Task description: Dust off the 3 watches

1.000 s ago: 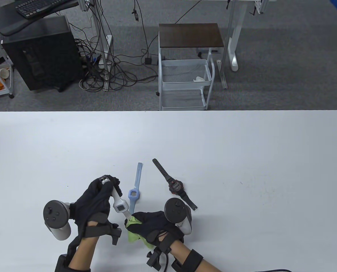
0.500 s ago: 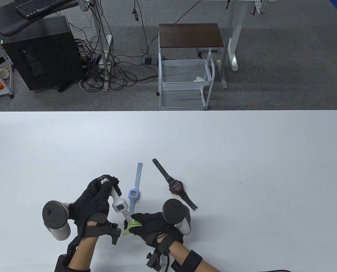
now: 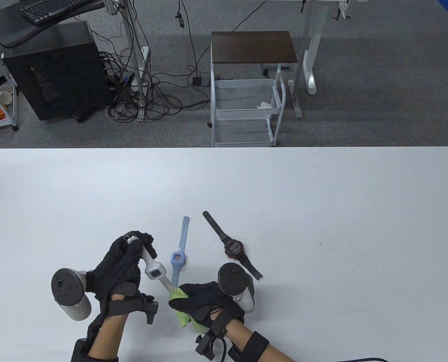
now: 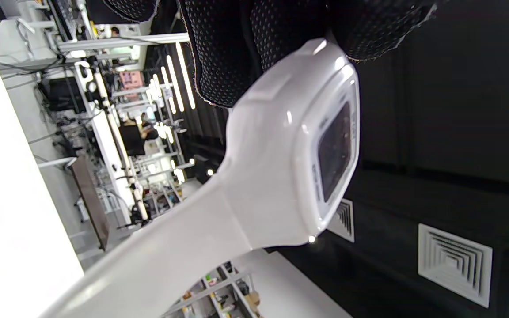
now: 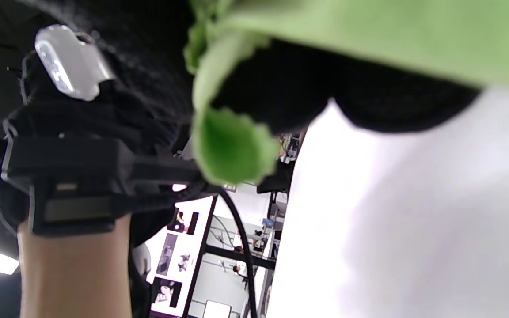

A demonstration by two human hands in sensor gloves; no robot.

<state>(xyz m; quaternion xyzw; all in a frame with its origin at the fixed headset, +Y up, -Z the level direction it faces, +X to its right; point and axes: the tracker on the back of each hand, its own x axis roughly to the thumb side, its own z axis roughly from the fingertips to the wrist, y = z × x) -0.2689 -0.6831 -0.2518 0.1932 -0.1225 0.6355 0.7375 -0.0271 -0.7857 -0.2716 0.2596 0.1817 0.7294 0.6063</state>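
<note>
My left hand (image 3: 127, 256) grips the upper strap of a white watch (image 3: 155, 270) and holds it above the table near the front edge. The watch's square face (image 4: 334, 152) fills the left wrist view. My right hand (image 3: 197, 298) holds a green cloth (image 3: 180, 307) pinched around the white watch's lower strap. The cloth (image 5: 237, 145) hangs close in the right wrist view. A light blue watch (image 3: 178, 250) lies flat just right of the white one. A black and red watch (image 3: 232, 247) lies further right, beside my right hand's tracker.
The white table (image 3: 321, 211) stretches wide behind and to the right of the watches. Beyond its far edge stand a white wire cart (image 3: 246, 109) with a dark top and a black computer tower (image 3: 54, 71) on the floor.
My left hand and the white watch have shifted slightly left and toward the table's front edge. The green cloth has slid along the lower strap, and more of it now hangs below my right hand.
</note>
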